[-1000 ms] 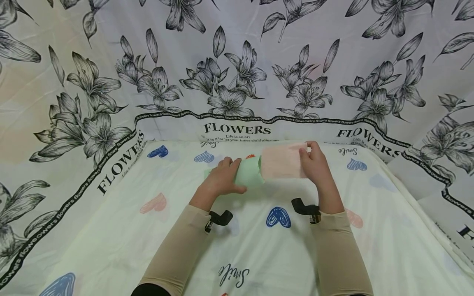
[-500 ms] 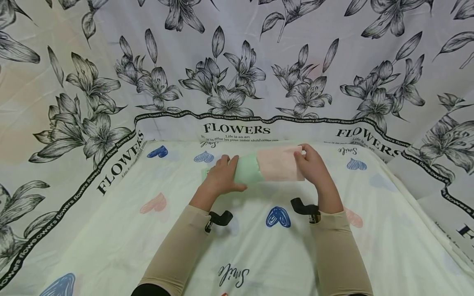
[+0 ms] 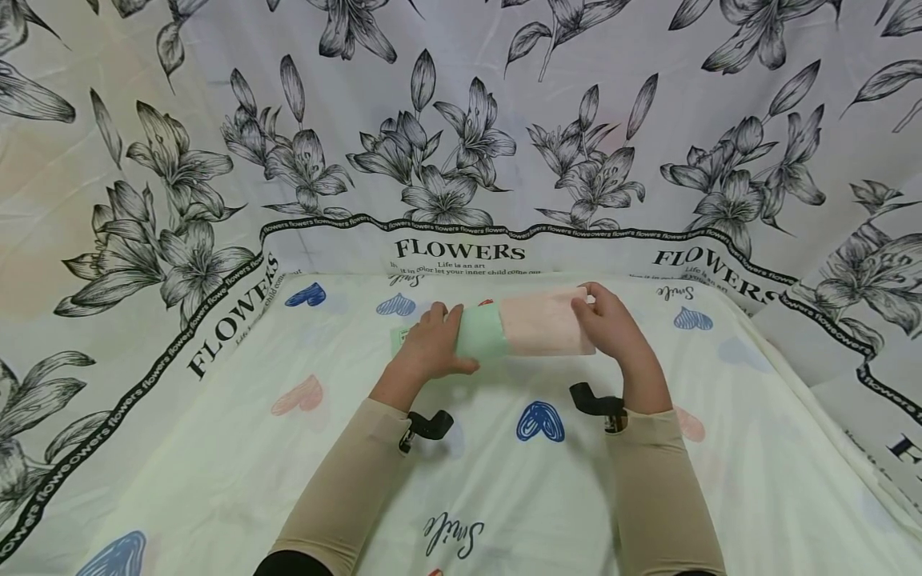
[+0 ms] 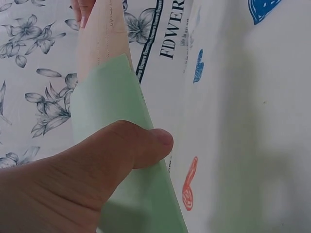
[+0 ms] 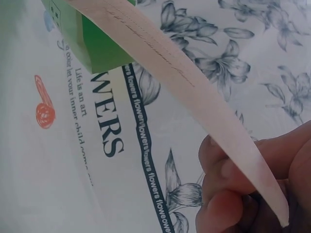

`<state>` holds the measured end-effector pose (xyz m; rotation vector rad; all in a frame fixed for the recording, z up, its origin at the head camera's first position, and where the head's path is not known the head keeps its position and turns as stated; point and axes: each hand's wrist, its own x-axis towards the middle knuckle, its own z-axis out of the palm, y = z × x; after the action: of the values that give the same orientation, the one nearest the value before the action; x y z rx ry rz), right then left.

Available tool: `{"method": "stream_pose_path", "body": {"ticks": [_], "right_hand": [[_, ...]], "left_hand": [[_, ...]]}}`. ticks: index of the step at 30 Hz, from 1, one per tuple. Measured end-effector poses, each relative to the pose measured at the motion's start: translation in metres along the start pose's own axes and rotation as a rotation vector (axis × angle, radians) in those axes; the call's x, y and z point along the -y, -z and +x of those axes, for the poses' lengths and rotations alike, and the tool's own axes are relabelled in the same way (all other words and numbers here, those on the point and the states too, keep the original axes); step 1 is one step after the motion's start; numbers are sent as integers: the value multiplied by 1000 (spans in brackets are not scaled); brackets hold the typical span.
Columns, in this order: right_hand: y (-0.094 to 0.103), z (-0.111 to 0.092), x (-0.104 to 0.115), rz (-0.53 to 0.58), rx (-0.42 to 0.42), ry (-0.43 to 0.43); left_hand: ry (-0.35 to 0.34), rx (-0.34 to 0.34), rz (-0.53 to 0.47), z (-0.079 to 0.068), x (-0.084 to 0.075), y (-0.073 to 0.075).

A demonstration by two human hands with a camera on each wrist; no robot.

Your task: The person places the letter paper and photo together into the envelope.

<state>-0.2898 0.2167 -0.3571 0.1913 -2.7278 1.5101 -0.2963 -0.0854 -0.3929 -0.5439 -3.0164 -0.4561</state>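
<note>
A pale green envelope (image 3: pixel 484 332) is held up above the cloth by my left hand (image 3: pixel 430 344), the thumb lying across its face in the left wrist view. Its mouth faces right and gapes a little in the right wrist view. A pale pink sheet of paper (image 3: pixel 543 322) has its left end at that mouth, and the green edge overlaps it in the left wrist view. At the sheet's far right end, my right hand (image 3: pixel 611 324) pinches it between thumb and fingers. Fine script and a dotted line (image 5: pixel 160 58) run along the sheet, which bows slightly.
Beneath the hands spreads a cream cloth (image 3: pixel 346 480) printed with hearts and "Smile" lettering. A white curtain (image 3: pixel 302 104) with black flower drawings rises behind and at both sides. Each wrist carries a black camera mount (image 3: pixel 430 425).
The right hand has shifted slightly left and down with the pink sheet, whose left end has come further over to the green envelope's mouth. The left hand has stayed almost still.
</note>
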Motion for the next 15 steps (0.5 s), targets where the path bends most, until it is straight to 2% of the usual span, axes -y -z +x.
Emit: {"method": "stream_pose_path", "body": {"ticks": [15], "right_hand": [[2,-2,-2,39,0,24]], "left_hand": [[5,0,22,2,1,-5]]}}
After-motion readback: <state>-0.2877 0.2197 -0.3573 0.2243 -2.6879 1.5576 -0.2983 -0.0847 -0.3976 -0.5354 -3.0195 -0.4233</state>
